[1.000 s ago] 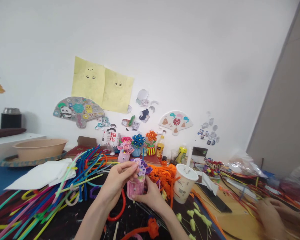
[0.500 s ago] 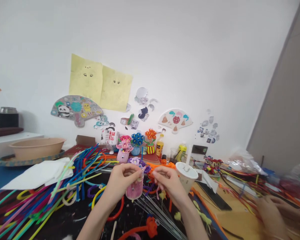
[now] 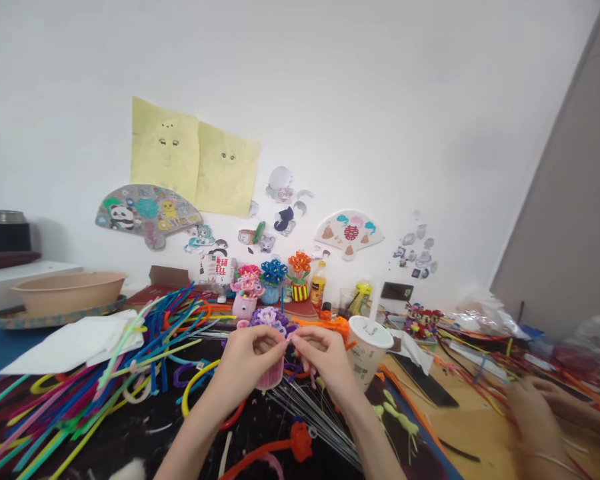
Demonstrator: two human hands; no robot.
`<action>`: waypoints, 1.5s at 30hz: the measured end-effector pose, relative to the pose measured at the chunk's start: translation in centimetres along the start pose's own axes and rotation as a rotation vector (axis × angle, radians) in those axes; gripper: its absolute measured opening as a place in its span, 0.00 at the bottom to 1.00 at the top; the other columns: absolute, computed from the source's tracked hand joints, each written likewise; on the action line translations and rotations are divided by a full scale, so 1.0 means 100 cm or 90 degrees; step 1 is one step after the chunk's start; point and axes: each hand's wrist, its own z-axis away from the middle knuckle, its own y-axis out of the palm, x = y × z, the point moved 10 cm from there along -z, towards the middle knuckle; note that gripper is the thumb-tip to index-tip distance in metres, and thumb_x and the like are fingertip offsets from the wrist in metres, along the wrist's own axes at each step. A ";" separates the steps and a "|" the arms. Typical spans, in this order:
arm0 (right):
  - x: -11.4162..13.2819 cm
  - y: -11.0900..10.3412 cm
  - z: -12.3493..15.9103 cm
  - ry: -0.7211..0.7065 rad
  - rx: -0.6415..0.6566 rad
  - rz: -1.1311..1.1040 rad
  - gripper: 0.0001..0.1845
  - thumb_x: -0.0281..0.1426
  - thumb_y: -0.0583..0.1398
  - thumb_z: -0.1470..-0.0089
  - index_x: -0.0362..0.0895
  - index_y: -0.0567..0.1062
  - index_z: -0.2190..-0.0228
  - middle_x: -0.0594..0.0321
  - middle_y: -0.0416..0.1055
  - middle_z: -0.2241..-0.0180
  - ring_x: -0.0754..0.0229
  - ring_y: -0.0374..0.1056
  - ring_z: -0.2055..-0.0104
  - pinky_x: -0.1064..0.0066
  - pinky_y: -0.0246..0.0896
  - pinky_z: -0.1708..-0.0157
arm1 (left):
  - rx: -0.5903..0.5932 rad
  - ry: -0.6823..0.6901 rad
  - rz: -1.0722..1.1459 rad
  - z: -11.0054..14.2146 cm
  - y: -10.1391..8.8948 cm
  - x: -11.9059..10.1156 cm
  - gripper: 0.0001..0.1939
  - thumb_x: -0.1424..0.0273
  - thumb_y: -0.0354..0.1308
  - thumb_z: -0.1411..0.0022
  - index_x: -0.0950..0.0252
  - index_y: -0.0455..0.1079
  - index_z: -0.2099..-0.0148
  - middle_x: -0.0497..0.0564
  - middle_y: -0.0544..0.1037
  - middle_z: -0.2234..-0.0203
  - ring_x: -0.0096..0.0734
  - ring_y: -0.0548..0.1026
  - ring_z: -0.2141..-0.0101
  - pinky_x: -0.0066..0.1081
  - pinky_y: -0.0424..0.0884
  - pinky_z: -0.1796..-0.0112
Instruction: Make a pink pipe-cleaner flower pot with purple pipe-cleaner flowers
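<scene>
The pink pot (image 3: 270, 379) stands on the desk (image 3: 105, 443) just behind the fingers, partly hidden by them, upright, its long axis vertical and its purple flowers (image 3: 269, 319) facing up; its wall looks fuzzy and ribbed. Left hand (image 3: 250, 357) and right hand (image 3: 327, 363) pinch, fingertips meeting before it; what they grip is too small to tell. Nearby lie thin straight metallic wires (image 3: 315, 420) and a fuzzy orange flower (image 3: 300, 441).

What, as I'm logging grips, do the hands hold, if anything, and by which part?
I can't tell: the left hand and right hand are close together near the pink pot; anything between them is too small to identify.
</scene>
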 end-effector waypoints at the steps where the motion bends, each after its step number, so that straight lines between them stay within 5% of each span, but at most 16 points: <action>1: 0.000 0.000 0.000 -0.001 0.000 0.000 0.20 0.45 0.66 0.61 0.40 0.76 0.73 0.67 0.67 0.83 0.71 0.56 0.86 0.80 0.47 0.88 | 0.010 -0.001 0.002 0.000 0.002 0.000 0.11 0.63 0.60 0.50 0.67 0.73 0.73 0.48 0.73 0.83 0.26 0.67 0.81 0.23 0.62 0.77; 9: -0.006 0.000 -0.001 0.002 0.007 0.003 0.20 0.46 0.66 0.61 0.40 0.75 0.74 0.68 0.66 0.84 0.71 0.54 0.87 0.79 0.47 0.90 | 0.053 -0.009 -0.020 0.000 0.005 0.007 0.14 0.60 0.56 0.48 0.67 0.73 0.73 0.50 0.75 0.81 0.29 0.70 0.79 0.25 0.63 0.76; 15: -0.013 -0.004 -0.004 0.007 -0.020 0.024 0.20 0.45 0.66 0.61 0.40 0.75 0.74 0.67 0.68 0.83 0.71 0.55 0.87 0.80 0.46 0.89 | -0.153 -0.009 -0.188 0.000 -0.042 0.006 0.14 0.59 0.55 0.48 0.64 0.72 0.74 0.49 0.74 0.83 0.30 0.69 0.80 0.25 0.59 0.76; 18: -0.016 -0.006 -0.005 0.003 -0.030 0.061 0.19 0.44 0.65 0.60 0.40 0.76 0.75 0.66 0.69 0.83 0.71 0.56 0.87 0.79 0.47 0.88 | -0.159 -0.031 -0.371 0.004 -0.051 0.001 0.12 0.60 0.56 0.50 0.62 0.74 0.76 0.47 0.70 0.87 0.30 0.66 0.81 0.25 0.52 0.77; 27: -0.017 -0.012 -0.004 -0.001 -0.065 0.229 0.15 0.41 0.63 0.58 0.41 0.78 0.76 0.64 0.69 0.84 0.68 0.54 0.87 0.75 0.48 0.89 | -0.043 -0.003 -0.669 0.009 -0.034 0.007 0.13 0.63 0.50 0.43 0.51 0.77 0.63 0.54 0.78 0.71 0.41 0.73 0.68 0.28 0.51 0.74; 36: -0.026 -0.016 -0.005 -0.032 -0.149 0.207 0.15 0.40 0.63 0.57 0.40 0.79 0.75 0.66 0.67 0.85 0.68 0.54 0.85 0.76 0.48 0.86 | 0.059 0.104 -0.799 0.010 -0.004 -0.001 0.16 0.68 0.45 0.39 0.59 0.75 0.62 0.57 0.76 0.77 0.41 0.74 0.74 0.29 0.58 0.74; 45: -0.030 -0.009 -0.004 -0.064 -0.179 0.228 0.12 0.36 0.62 0.57 0.39 0.79 0.75 0.62 0.72 0.81 0.64 0.61 0.81 0.74 0.56 0.80 | 0.072 0.128 -0.871 0.012 0.007 -0.002 0.14 0.75 0.44 0.40 0.65 0.71 0.64 0.56 0.75 0.78 0.42 0.74 0.73 0.31 0.62 0.75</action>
